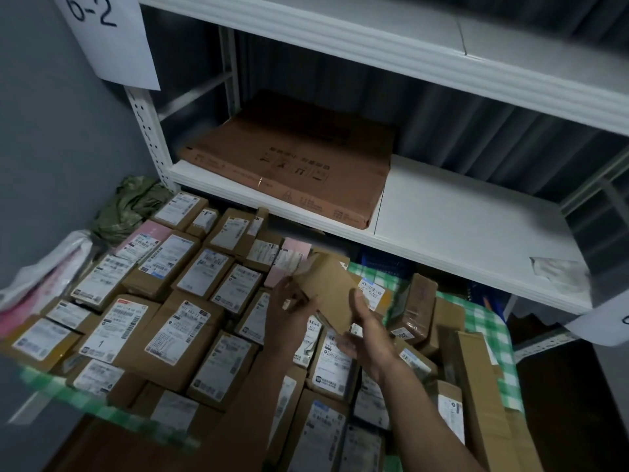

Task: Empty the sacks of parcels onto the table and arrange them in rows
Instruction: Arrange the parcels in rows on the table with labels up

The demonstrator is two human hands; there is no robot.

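Brown cardboard parcel [328,284] is held tilted in the air over the middle of the table [490,321], plain face up, probably so that the label side can be found before it is laid down. It is gripped at its near left edge by the left hand [289,311], fingers curled round it, and pinched at its near right edge by the right hand [366,330], thumb on top; the finer finger positions are blurred. The parcel sits just beyond both hands, between them, clear of the boxes below. On the left and centre of the green-checked cloth, labelled parcels [163,301] are laid label-up in tight rows, so sorting is judged well advanced. On the right, unsorted parcels [418,301] lie heaped and tipped on edge. A crumpled green sack [132,206] is pushed to the far left corner, apparently emptied. A flat carton [289,165] lies on the white shelf [459,226] behind the table.
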